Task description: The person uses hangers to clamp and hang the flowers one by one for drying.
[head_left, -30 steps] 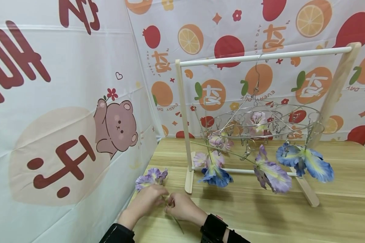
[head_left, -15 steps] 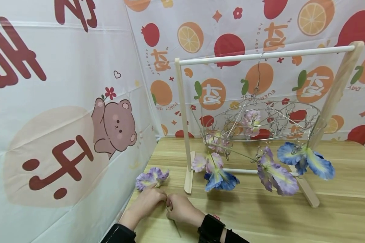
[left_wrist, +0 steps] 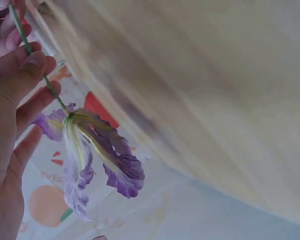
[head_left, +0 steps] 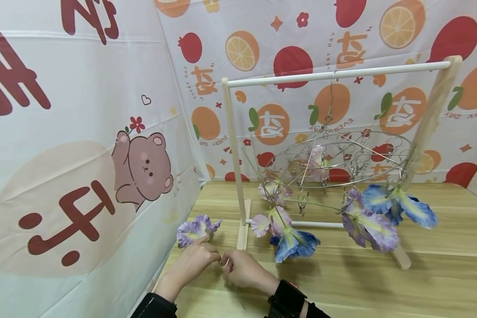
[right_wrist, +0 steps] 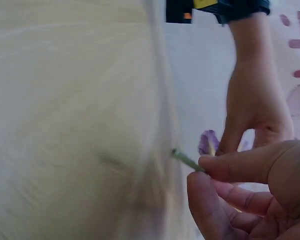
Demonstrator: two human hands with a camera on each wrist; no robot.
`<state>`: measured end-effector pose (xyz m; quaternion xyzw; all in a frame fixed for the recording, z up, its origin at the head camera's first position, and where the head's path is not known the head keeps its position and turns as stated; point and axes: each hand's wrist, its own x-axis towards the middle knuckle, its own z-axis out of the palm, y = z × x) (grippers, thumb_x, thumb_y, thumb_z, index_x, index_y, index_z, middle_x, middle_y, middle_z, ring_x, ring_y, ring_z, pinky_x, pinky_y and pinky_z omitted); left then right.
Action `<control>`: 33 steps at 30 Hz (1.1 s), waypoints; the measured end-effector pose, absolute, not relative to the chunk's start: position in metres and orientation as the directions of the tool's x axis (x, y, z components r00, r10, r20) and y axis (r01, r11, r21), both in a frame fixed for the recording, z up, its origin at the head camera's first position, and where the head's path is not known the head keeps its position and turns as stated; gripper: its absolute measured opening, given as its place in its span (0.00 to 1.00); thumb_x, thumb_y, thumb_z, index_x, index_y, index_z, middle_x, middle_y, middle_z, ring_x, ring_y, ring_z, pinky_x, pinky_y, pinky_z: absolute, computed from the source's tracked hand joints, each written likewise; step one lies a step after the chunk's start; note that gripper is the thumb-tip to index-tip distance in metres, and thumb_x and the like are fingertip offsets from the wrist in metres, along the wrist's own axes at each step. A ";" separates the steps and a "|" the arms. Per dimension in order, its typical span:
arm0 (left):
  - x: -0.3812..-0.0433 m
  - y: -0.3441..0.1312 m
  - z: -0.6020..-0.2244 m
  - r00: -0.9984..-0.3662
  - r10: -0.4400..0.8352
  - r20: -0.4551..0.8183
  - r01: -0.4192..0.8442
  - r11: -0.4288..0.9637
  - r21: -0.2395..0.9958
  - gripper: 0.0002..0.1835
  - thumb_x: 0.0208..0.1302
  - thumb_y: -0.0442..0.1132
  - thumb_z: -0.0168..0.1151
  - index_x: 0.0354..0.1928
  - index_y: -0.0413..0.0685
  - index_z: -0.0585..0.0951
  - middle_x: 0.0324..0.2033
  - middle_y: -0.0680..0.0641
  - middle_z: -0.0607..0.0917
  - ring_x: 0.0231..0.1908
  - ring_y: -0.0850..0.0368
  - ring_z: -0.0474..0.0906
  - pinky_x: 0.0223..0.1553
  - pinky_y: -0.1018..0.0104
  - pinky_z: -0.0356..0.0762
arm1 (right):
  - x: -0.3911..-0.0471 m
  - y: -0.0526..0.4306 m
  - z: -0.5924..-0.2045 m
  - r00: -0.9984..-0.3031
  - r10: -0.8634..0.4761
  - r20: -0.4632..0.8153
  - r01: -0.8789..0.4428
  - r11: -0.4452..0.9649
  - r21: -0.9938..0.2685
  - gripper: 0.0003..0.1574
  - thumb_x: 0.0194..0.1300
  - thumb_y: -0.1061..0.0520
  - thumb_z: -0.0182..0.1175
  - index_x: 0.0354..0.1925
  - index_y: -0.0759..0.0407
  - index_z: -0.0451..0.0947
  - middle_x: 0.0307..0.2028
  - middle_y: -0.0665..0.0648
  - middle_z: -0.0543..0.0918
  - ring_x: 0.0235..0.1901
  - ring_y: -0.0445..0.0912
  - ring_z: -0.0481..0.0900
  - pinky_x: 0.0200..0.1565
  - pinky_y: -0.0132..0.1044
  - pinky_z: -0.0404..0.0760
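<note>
A purple-and-white artificial iris [head_left: 198,230] lies to the left of the rack, its petals fanned out past my left hand [head_left: 192,263]. In the left wrist view, the thumb and fingers of that hand pinch the green stem [left_wrist: 54,91] a little way from the bloom. My right hand [head_left: 244,270] is close beside the left one. The right wrist view shows its thumb and forefinger pinching the same stem near the cut end [right_wrist: 186,159], which sticks out past the fingertips.
A wooden rack with a white top bar [head_left: 338,76] carries a round wire clip hanger [head_left: 342,182]. From its clips hang several artificial irises, among them a blue one [head_left: 296,245] and a purple one [head_left: 369,223]. Printed cloth walls [head_left: 163,66] enclose the wooden table [head_left: 441,282].
My right hand has shifted slightly right and now sits closer to the stem's end. The round hanger has turned a little, carrying its blue and purple flowers rightward against the rack.
</note>
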<state>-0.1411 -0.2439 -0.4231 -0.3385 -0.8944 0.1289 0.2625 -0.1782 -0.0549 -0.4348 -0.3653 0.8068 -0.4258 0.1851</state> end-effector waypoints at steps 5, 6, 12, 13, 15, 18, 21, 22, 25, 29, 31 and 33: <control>-0.144 -0.240 -0.411 -0.571 0.675 0.466 0.530 0.737 -0.419 0.12 0.41 0.30 0.68 0.27 0.58 0.84 0.26 0.62 0.84 0.32 0.69 0.81 0.53 0.61 0.83 | -0.186 -0.040 -0.419 -0.660 -0.750 0.032 -0.377 0.295 -0.878 0.12 0.61 0.61 0.60 0.43 0.66 0.80 0.27 0.53 0.81 0.22 0.37 0.75 0.23 0.27 0.77; -0.145 -0.240 -0.408 -0.557 0.666 0.496 0.526 0.745 -0.410 0.12 0.42 0.30 0.68 0.28 0.57 0.85 0.27 0.61 0.85 0.32 0.69 0.82 0.52 0.62 0.83 | -0.188 -0.037 -0.415 -0.661 -0.749 0.040 -0.357 0.268 -0.895 0.12 0.63 0.59 0.60 0.43 0.66 0.80 0.28 0.56 0.82 0.22 0.38 0.76 0.23 0.30 0.80; -0.143 -0.239 -0.388 -0.505 0.562 0.655 0.538 0.798 -0.269 0.13 0.44 0.29 0.68 0.34 0.52 0.86 0.32 0.57 0.88 0.34 0.64 0.84 0.42 0.69 0.85 | -0.195 -0.017 -0.390 -0.694 -0.714 0.095 -0.245 0.110 -0.963 0.18 0.74 0.52 0.50 0.52 0.61 0.76 0.37 0.63 0.81 0.29 0.42 0.80 0.29 0.37 0.86; -0.143 -0.238 -0.385 -0.499 0.545 0.674 0.545 0.802 -0.246 0.14 0.44 0.29 0.68 0.34 0.52 0.86 0.32 0.57 0.88 0.34 0.64 0.84 0.40 0.70 0.85 | -0.195 -0.015 -0.387 -0.705 -0.701 0.112 -0.246 0.094 -0.965 0.18 0.74 0.52 0.48 0.53 0.60 0.75 0.38 0.63 0.81 0.31 0.42 0.80 0.29 0.35 0.85; -0.142 -0.234 -0.380 -0.486 0.513 0.707 0.556 0.806 -0.203 0.14 0.44 0.29 0.69 0.36 0.51 0.86 0.33 0.56 0.88 0.34 0.63 0.85 0.37 0.72 0.84 | -0.196 -0.013 -0.382 -0.725 -0.671 0.154 -0.268 0.068 -0.961 0.17 0.75 0.53 0.48 0.54 0.60 0.74 0.40 0.65 0.80 0.34 0.43 0.80 0.29 0.33 0.84; -0.141 -0.225 -0.376 -0.463 0.483 0.743 0.587 0.795 -0.152 0.12 0.48 0.30 0.69 0.37 0.50 0.87 0.33 0.54 0.89 0.34 0.62 0.86 0.37 0.74 0.84 | -0.197 -0.012 -0.382 -0.747 -0.620 0.239 -0.354 0.066 -0.933 0.15 0.74 0.56 0.49 0.53 0.60 0.75 0.43 0.64 0.81 0.37 0.48 0.82 0.30 0.30 0.84; -0.140 -0.215 -0.377 -0.448 0.456 0.769 0.623 0.776 -0.098 0.06 0.60 0.35 0.64 0.38 0.49 0.87 0.33 0.53 0.90 0.34 0.60 0.87 0.39 0.75 0.85 | -0.198 -0.014 -0.388 -0.742 -0.585 0.328 -0.471 0.107 -0.876 0.15 0.71 0.58 0.53 0.54 0.57 0.77 0.48 0.60 0.83 0.44 0.53 0.82 0.36 0.27 0.83; -0.140 -0.212 -0.378 -0.442 0.448 0.777 0.635 0.768 -0.081 0.07 0.63 0.37 0.61 0.38 0.48 0.87 0.33 0.52 0.90 0.34 0.59 0.87 0.39 0.75 0.85 | -0.198 -0.015 -0.390 -0.735 -0.578 0.354 -0.505 0.118 -0.855 0.15 0.70 0.59 0.54 0.54 0.56 0.77 0.50 0.59 0.82 0.47 0.53 0.82 0.38 0.26 0.83; -0.141 -0.203 -0.382 -0.425 0.408 0.808 0.664 0.747 -0.028 0.12 0.69 0.41 0.54 0.39 0.47 0.87 0.33 0.50 0.90 0.34 0.58 0.87 0.41 0.77 0.84 | -0.199 -0.018 -0.396 -0.706 -0.578 0.410 -0.571 0.120 -0.812 0.19 0.68 0.61 0.57 0.57 0.54 0.76 0.56 0.57 0.81 0.55 0.53 0.79 0.46 0.28 0.84; -0.141 -0.193 -0.387 -0.398 0.350 0.848 0.698 0.715 0.033 0.12 0.70 0.40 0.54 0.39 0.45 0.86 0.33 0.47 0.90 0.35 0.55 0.87 0.47 0.80 0.82 | -0.199 -0.022 -0.403 -0.678 -0.578 0.454 -0.607 0.091 -0.790 0.19 0.67 0.57 0.60 0.56 0.50 0.77 0.57 0.53 0.80 0.59 0.52 0.77 0.53 0.37 0.85; -0.141 -0.189 -0.389 -0.391 0.325 0.861 0.710 0.702 0.057 0.12 0.69 0.40 0.55 0.39 0.44 0.86 0.33 0.47 0.90 0.35 0.54 0.87 0.49 0.81 0.80 | -0.198 -0.024 -0.405 -0.667 -0.563 0.488 -0.635 0.087 -0.768 0.17 0.66 0.53 0.60 0.53 0.48 0.79 0.55 0.51 0.82 0.57 0.50 0.79 0.54 0.42 0.85; -0.140 -0.186 -0.391 -0.393 0.299 0.870 0.725 0.682 0.093 0.10 0.68 0.38 0.56 0.39 0.43 0.86 0.34 0.46 0.90 0.36 0.52 0.87 0.51 0.82 0.79 | -0.197 -0.026 -0.406 -0.656 -0.547 0.520 -0.662 0.084 -0.745 0.15 0.66 0.51 0.61 0.51 0.48 0.80 0.52 0.51 0.84 0.54 0.48 0.81 0.53 0.43 0.85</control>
